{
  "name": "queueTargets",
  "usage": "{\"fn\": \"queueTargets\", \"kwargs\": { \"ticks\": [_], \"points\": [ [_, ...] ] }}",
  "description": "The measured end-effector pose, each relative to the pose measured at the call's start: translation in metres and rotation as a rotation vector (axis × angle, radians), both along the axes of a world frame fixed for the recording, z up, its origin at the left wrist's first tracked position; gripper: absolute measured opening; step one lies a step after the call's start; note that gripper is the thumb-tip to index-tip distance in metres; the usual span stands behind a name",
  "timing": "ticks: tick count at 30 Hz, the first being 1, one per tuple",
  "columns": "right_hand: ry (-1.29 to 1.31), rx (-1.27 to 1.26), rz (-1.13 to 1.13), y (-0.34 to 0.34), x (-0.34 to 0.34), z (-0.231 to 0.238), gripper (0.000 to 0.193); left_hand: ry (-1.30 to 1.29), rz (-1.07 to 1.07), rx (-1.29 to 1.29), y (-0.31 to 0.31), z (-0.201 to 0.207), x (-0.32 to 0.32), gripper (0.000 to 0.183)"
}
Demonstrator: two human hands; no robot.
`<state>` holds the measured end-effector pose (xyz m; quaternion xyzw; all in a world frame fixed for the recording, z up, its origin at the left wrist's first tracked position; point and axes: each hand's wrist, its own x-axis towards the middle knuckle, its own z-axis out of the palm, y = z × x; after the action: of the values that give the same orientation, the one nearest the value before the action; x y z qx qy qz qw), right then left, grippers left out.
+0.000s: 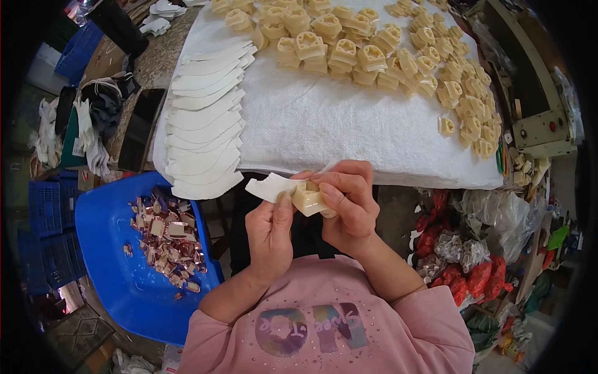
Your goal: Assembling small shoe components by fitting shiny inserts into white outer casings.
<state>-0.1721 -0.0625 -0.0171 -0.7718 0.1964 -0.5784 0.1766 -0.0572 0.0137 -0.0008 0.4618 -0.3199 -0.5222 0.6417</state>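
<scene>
My two hands meet just off the near edge of the white-covered table. Between them is a cream plastic shoe heel (308, 202), with a curved white strip (266, 186) set against its side. My left hand (272, 232) pinches the strip to the heel between thumb and fingers. From the other side, my right hand (352, 202) is closed round the heel, thumb and fingers near its top. The strip's free end sticks out to the left. Overlapping white strips (202, 140) like it lie in a row on the table's left part.
Many cream heels (342, 53) cover the table's far and right parts on a white woven sheet (324, 124). At the left stands a blue tub (112, 262) with small reddish-brown and cream pieces. A dark phone (142, 128) lies beside the table; red and clear plastic bags (464, 268) are heaped right.
</scene>
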Motion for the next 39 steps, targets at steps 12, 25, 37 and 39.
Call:
{"fn": "queueTargets", "kwargs": {
  "ticks": [12,25,37,39],
  "points": [
    [0.306,-0.082,-0.147,-0.001,0.0,0.014,0.032,-0.477,0.116,-0.055,-0.002,0.011,0.028,0.031],
    [0.711,0.004,-0.111,0.004,-0.002,0.024,0.028,-0.663,0.086,0.028,-0.001,-0.002,0.018,0.019],
    [0.357,0.189,0.04,-0.004,-0.01,0.004,0.03,-0.497,0.119,-0.295,-0.009,-0.026,0.026,0.021],
    [0.243,0.305,0.158,-0.003,-0.011,0.0,0.03,-0.457,0.122,-0.255,-0.009,-0.023,0.024,0.018]
  ]
}}
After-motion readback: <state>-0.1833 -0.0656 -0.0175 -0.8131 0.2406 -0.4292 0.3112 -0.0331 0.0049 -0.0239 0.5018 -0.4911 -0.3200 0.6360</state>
